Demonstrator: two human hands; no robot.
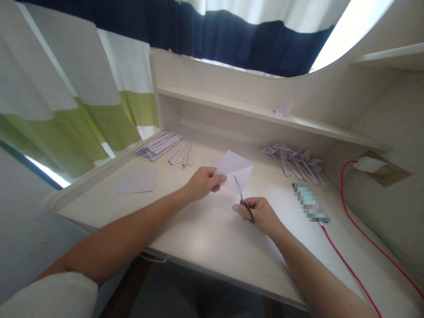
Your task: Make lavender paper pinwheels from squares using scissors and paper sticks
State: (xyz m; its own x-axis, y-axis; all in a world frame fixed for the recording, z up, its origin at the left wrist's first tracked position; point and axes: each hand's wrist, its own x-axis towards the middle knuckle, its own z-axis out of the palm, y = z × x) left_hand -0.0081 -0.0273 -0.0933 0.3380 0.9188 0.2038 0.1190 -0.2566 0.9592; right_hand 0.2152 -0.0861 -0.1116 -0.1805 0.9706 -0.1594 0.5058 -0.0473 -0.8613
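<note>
Paper [236, 170] pinched by left hand [202, 183]; right hand [261, 214] grasps scissors [243, 198] cutting it

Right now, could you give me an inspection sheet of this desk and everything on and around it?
Surface: pale wooden desk.
Job's things: folded white paper; scissors cutting into it.
Clutter: paper strips; folded paper pieces; flat paper sheet; blurred device; paper scrap on the shelf.
Hands: left hand pinches the paper; right hand grips the scissors.
Cables: red cable from the device, another loop up the wall.
Surroundings: striped curtain, bright window.
</note>
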